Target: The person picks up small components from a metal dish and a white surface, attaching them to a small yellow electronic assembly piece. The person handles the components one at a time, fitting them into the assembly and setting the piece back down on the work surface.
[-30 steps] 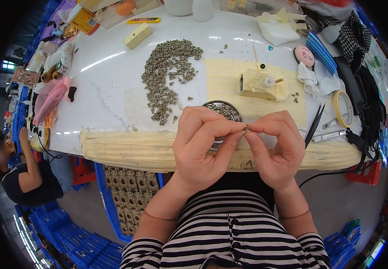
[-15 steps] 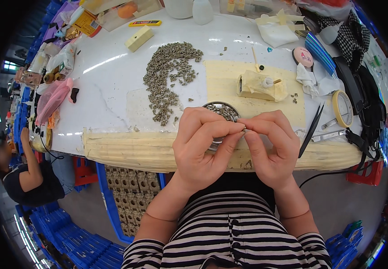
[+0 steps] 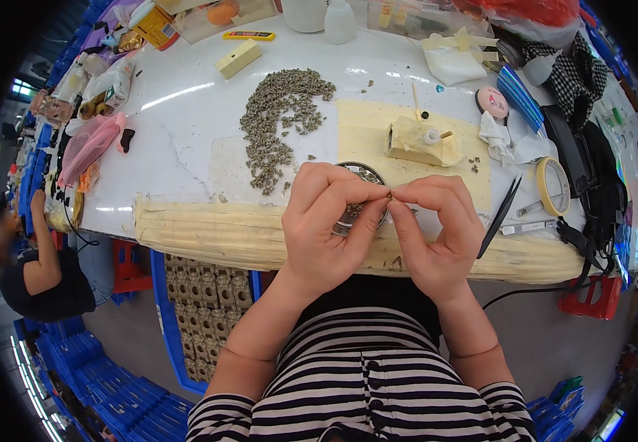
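Note:
My left hand [image 3: 325, 225] and my right hand [image 3: 436, 230] meet at the fingertips over the front of the table. Thumb and forefinger of each are pinched on a tiny metal part [image 3: 389, 197], mostly covered by the fingers. Behind and partly under my left hand sits a round metal-rimmed dish [image 3: 386, 180] with small metal pieces [image 3: 367, 174] in it. Farther off, a curved heap of similar small grey-brown metal pieces [image 3: 266, 121] lies loose on the white table.
A tape-wrapped block [image 3: 411, 144] stands on yellow paper [image 3: 363, 121]. To the right lie black tweezers [image 3: 501, 217], a tape roll [image 3: 553, 186] and a metal-bladed tool [image 3: 529, 227]. Below the padded edge [image 3: 201, 232], a blue tray [image 3: 163, 309] holds metal blocks. Another person [image 3: 35, 272] sits at left.
Both hands, still pinched together, have shifted slightly up and left in the picture. The whole view has also moved a little.

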Demonstrator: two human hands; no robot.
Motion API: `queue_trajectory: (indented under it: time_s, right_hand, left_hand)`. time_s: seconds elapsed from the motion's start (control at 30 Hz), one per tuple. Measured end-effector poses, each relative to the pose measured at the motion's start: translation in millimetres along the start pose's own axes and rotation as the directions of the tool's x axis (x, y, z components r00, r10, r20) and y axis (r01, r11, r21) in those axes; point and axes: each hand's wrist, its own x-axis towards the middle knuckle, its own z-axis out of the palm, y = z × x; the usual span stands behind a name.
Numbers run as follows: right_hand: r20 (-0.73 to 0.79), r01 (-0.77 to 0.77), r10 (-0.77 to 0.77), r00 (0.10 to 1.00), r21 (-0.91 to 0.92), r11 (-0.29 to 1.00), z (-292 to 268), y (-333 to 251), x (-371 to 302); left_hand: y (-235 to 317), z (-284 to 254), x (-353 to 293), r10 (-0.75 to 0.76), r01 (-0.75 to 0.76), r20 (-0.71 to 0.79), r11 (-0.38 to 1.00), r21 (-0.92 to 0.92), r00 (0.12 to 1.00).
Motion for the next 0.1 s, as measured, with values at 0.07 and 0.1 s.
queue_trajectory:
  time_s: [0.07, 0.1]
  right_hand:
    - [0.009, -0.037, 0.037, 0.999, 0.002, 0.999, 0.1, -2.0, -0.8]
    - [0.014, -0.054, 0.054, 0.998, 0.003, 0.999, 0.7, -3.5, -1.0]
  left_hand:
    - [0.8, -1.4, 0.7, 0.016, -0.016, 0.006, 1.000, 0.016, 1.000]
    - [0.1, -2.1, -0.2, 0.014, -0.014, 0.012, 1.000, 0.022, 1.000]
